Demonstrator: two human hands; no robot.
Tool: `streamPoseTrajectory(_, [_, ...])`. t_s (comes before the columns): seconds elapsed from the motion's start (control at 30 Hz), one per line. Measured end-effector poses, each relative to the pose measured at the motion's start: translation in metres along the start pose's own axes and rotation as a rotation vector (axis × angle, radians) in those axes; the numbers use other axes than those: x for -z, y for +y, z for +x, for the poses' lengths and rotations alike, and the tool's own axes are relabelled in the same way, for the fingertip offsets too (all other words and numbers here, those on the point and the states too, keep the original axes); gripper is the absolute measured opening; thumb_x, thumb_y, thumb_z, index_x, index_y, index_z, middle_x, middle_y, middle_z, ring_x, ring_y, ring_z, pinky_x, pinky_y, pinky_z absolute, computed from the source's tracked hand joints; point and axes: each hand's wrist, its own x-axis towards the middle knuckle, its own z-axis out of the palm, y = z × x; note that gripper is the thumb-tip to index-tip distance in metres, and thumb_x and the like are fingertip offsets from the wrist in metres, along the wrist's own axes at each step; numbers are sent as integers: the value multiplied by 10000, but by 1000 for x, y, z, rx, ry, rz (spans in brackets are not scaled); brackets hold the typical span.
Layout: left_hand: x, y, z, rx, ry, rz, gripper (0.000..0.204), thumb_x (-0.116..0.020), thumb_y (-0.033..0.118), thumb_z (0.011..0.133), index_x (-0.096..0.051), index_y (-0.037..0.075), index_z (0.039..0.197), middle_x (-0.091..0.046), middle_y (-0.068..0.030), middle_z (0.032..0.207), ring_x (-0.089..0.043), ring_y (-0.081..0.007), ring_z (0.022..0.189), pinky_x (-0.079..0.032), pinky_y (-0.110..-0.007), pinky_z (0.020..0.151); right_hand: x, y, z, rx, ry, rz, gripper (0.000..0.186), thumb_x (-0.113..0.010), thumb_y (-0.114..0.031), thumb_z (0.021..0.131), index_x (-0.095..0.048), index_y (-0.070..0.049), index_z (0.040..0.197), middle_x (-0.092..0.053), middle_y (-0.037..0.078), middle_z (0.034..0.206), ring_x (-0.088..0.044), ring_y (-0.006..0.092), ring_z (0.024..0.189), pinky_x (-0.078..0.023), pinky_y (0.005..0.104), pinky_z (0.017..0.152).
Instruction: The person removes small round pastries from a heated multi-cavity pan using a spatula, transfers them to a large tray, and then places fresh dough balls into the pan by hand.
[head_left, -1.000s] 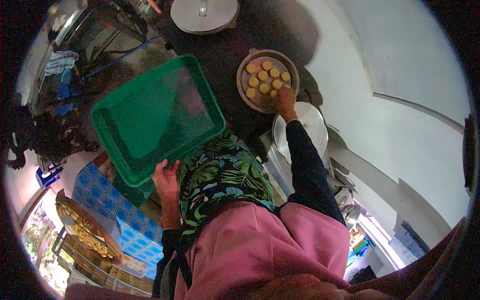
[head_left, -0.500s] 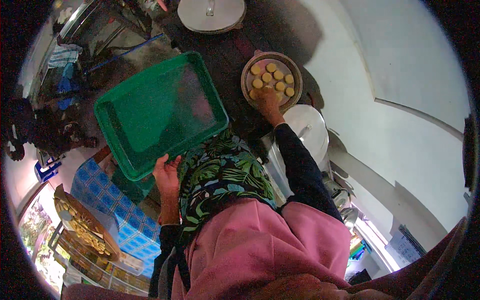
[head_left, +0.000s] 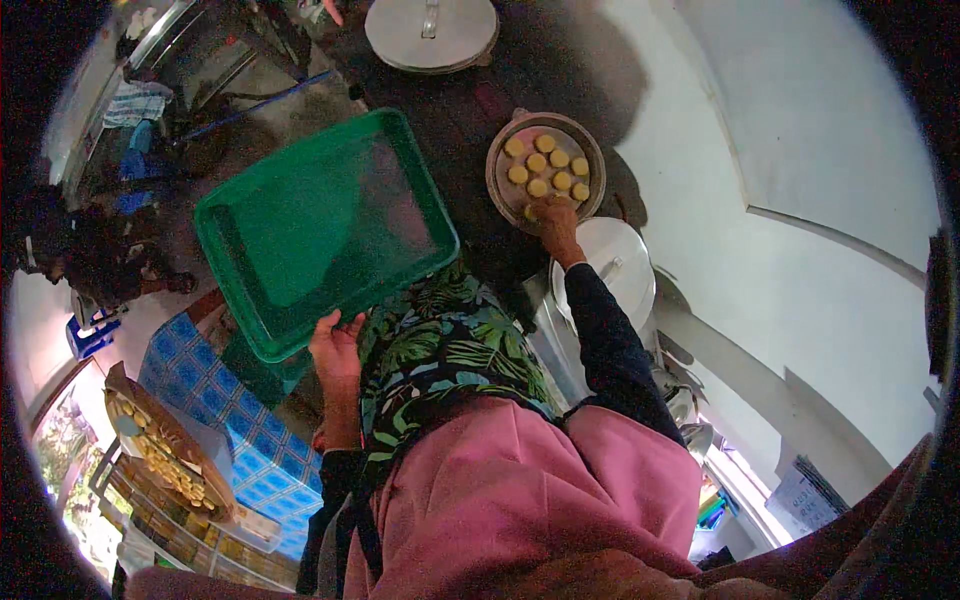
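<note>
A round metal pan (head_left: 500,200) holds several yellow round pieces (head_left: 538,160) lying spaced apart on its base. My right hand (head_left: 556,225) reaches into the near side of that pan, fingers closed around a piece at the lower edge, partly hidden by them. My left hand (head_left: 336,350) grips the near rim of a large, empty green plastic tray (head_left: 295,230), which is held beside the pan, over my leaf-patterned apron (head_left: 460,350).
A lidded pot (head_left: 430,30) stands beyond the pan; another silver lid (head_left: 610,255) is under my right arm. A white wall (head_left: 780,130) rises at the right. A blue checked cloth (head_left: 220,400) and a board of yellow pieces (head_left: 160,450) are at lower left.
My right hand has shifted within the pan, first leftward, then a little toward me at the near rim. The pan and tray appear slightly lower and farther right; my left hand still grips the tray.
</note>
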Motion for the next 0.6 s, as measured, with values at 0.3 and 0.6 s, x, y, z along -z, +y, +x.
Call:
streamPoseTrajectory(0.3, [-12,7,-21,-72,14,18,379,-582,39,706,-481,37,1071,-557,-86,1016,-569,-271,843,-516,-408,687,-6,5,-4,-135,-50,-54,352,-584,-111,696,-536,-75,1043,-521,173,995,-494,350,929,-416,412,786])
streamPoseTrajectory(0.6, [36,-18,-32,-126,-49,-93,159,-566,57,719,-559,28,875,-555,-106,936,-552,-300,854,-485,-485,735,-23,4,11,6,28,-185,450,-597,-218,717,-474,-74,1125,-458,182,1107,-439,331,1013,-398,412,784])
